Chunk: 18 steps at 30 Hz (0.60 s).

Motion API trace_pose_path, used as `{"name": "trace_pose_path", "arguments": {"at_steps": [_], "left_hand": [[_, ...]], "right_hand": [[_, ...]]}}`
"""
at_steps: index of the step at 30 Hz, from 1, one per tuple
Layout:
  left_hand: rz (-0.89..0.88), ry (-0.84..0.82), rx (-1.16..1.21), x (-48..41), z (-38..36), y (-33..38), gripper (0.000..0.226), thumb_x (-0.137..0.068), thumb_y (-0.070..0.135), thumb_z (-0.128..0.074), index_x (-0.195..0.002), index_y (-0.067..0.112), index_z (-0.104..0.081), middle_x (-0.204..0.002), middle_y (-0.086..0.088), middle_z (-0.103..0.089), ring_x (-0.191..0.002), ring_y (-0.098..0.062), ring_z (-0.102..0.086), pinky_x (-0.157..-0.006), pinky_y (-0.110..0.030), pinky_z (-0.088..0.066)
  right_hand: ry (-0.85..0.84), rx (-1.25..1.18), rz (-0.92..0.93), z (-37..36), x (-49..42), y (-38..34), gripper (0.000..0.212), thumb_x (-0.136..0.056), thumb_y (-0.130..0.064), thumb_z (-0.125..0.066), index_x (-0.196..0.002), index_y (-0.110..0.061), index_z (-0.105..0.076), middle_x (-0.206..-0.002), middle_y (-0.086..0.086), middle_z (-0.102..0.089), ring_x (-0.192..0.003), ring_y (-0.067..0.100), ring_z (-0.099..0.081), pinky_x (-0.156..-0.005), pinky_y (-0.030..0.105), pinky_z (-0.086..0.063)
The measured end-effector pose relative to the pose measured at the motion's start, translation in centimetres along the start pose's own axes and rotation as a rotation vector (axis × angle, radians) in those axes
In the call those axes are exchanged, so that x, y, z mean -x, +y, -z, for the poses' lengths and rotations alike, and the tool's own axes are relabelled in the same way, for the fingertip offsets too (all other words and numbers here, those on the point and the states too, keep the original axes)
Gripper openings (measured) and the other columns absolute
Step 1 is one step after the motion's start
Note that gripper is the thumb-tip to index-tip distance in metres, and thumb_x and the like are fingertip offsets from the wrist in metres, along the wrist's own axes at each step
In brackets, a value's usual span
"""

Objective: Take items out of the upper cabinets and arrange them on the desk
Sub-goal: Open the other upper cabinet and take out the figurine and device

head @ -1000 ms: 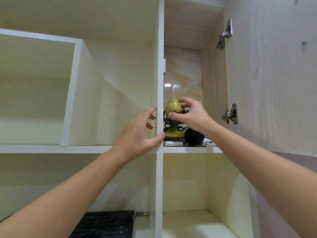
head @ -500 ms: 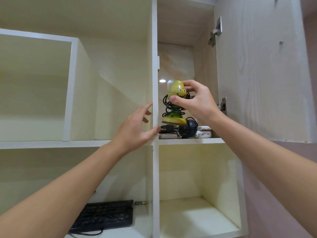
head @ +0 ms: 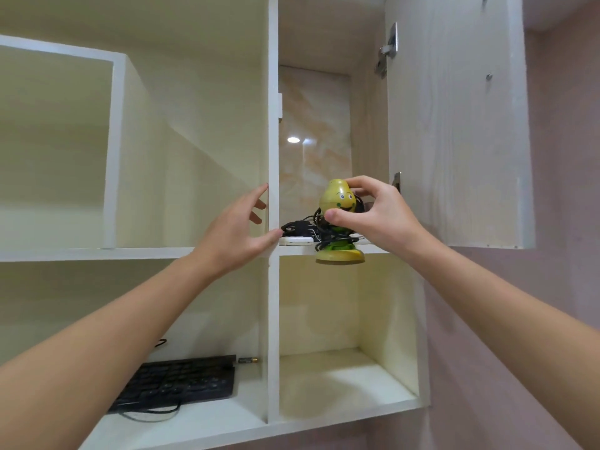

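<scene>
Yellow-green pear figurine [head: 337,203], one, cable-wrapped, gripped by right hand [head: 378,216], left hand [head: 238,232] spread on one cabinet divider [head: 273,157], one black keyboard [head: 181,383] below.

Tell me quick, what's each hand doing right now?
Left hand: open, fingers resting against the cabinet divider.
Right hand: gripping the pear-shaped toy by its head.

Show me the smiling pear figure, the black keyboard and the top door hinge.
smiling pear figure [head: 338,200]: head view, on its yellow face.
black keyboard [head: 181,381]: head view, middle of its keys.
top door hinge [head: 388,47]: head view, on its metal arm.
</scene>
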<state>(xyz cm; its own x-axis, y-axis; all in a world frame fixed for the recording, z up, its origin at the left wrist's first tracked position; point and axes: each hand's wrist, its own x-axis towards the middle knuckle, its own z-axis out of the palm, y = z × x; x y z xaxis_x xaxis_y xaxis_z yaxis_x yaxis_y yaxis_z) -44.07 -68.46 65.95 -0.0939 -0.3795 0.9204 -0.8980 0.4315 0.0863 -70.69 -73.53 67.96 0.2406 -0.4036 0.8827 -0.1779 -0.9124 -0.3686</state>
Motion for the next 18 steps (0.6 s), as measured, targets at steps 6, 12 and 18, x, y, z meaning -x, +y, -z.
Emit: {"name": "trace_pose_path", "arguments": {"at_steps": [6,12,18], "left_hand": [[0.003,-0.012,-0.001,1.0,-0.1,0.1,0.08,-0.086,0.036,-0.076,-0.153,0.027,-0.034,-0.118,0.012,-0.057,-0.098,-0.006,-0.06,-0.082,-0.032,-0.051],[0.03,0.025,-0.118,3.0,-0.2,1.8,0.061,-0.093,0.039,-0.065,-0.147,0.024,-0.042,-0.119,0.008,-0.061,-0.102,-0.013,-0.061,-0.09,-0.042,-0.051],[-0.019,0.05,-0.278,5.0,-1.3,3.7,0.044,-0.093,0.047,-0.049,-0.125,0.02,-0.061,-0.119,0.002,-0.058,-0.109,-0.018,-0.055,-0.094,-0.04,-0.044]], "right_hand": [[-0.016,-0.018,-0.037,0.5,2.6,1.6,0.045,-0.071,-0.039,-0.088,-0.111,-0.034,-0.07,-0.107,-0.01,-0.068,-0.096,0.006,-0.069,-0.088,0.031,-0.058],[-0.038,-0.031,-0.093,0.3,6.2,4.0,0.046,-0.069,-0.041,-0.089,-0.111,-0.036,-0.07,-0.108,-0.009,-0.07,-0.104,0.006,-0.066,-0.088,0.029,-0.053],[-0.068,-0.011,-0.145,0.0,9.2,5.4,0.041,-0.071,-0.033,-0.089,-0.105,-0.041,-0.068,-0.104,-0.014,-0.07,-0.101,-0.008,-0.061,-0.08,0.009,-0.044]]}}
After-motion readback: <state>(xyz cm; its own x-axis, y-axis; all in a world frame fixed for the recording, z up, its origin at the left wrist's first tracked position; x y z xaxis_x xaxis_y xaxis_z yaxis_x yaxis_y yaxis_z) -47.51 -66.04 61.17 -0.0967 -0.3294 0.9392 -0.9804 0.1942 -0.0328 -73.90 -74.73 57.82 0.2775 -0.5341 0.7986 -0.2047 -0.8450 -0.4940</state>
